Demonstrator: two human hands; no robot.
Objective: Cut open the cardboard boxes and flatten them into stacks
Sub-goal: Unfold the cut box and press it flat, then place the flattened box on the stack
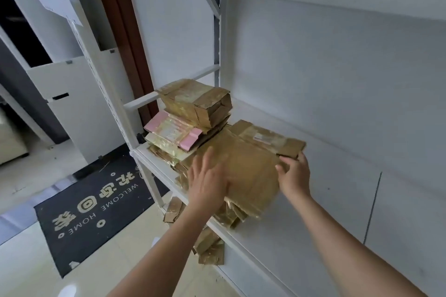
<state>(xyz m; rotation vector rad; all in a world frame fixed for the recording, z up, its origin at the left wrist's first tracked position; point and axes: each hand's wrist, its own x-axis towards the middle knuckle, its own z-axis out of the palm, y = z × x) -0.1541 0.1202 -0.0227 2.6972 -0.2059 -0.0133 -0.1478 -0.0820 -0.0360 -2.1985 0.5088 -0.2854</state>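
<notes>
Both hands on the top flattened box point(251, 171), centre of frame, lying on the white shelf point(301, 231); left hand point(207, 183) lies flat on it, fingers straight and spread, pressing down; right hand point(295, 172) grips the box's right edge, fingers curled round it, thumb side near the notch between flaps.

The box sits on a pile of flattened cardboard point(226, 217) that overhangs the shelf's front lip; a second pile point(193, 113) stands just beside it toward upper left, with a pink-edged piece point(172, 132) in the middle and a part-collapsed brown box on top; loose cardboard scraps point(210, 248) lie on the floor below the shelf, lower centre; black doormat point(96, 202) at lower left.

Step in hand, as I read it: seating this flat sheet on the stack.

To do it well: keep the left palm pressing so the creases stay flat; use the right hand to slide the sheet back from the lip and square its edges with the pile under it; push the overhanging layers in too, else they look likely to slip off and join the scraps; tape on the far flap may spring it up, so press there last. No knife in view.
</notes>
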